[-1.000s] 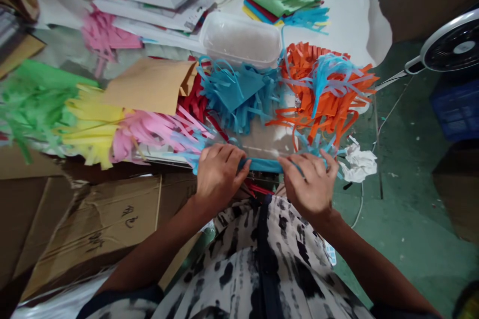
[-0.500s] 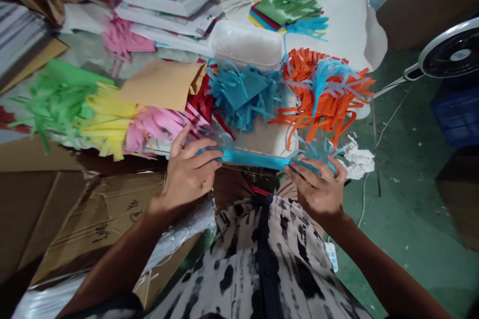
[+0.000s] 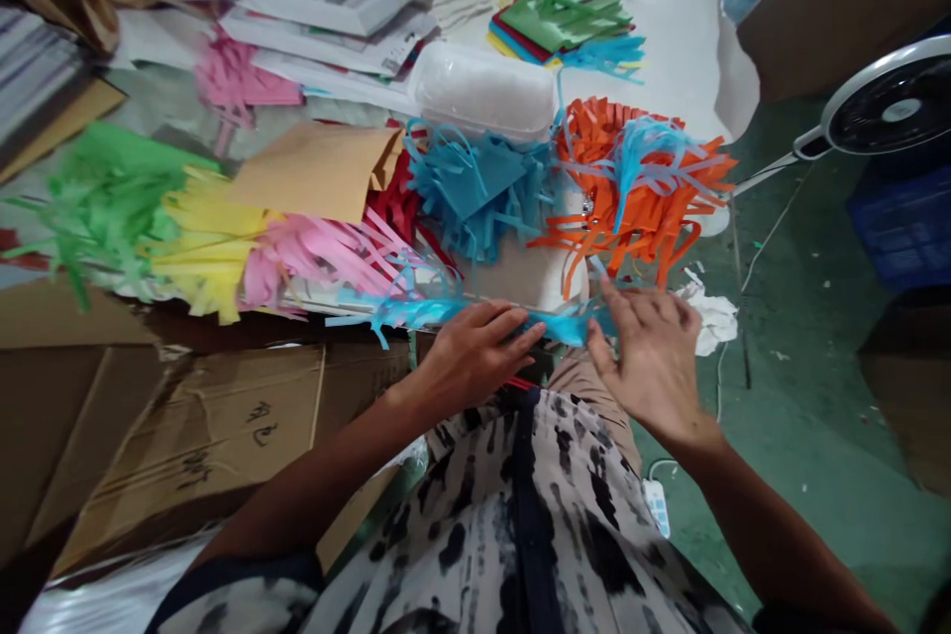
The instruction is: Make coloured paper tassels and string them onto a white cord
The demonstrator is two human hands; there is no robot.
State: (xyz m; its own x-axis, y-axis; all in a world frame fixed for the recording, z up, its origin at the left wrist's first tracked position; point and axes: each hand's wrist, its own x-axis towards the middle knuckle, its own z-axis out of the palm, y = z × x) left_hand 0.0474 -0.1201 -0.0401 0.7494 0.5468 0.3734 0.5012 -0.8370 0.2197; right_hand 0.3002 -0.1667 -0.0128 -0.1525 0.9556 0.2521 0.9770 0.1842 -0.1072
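My left hand presses its fingers down on a strip of blue fringed paper and holds it. The strip runs sideways along the near edge of the table, with loose blue fringes trailing to the left. My right hand sits at the strip's right end, its fingers spread apart just over the paper. Directly beyond my hands lie a heap of orange paper fringe and a heap of blue paper fringe. Pink paper fringe lies to the left of the strip.
Yellow and green fringes, kraft paper, a plastic tub, paper stacks and cut green sheets cover the table. Crumpled white paper lies right; cardboard left; a fan stands on the green floor.
My left hand has slid right along the blue strip and now lies over it. My right hand's fingers have spread and lifted. The strip sits lower and less taut.
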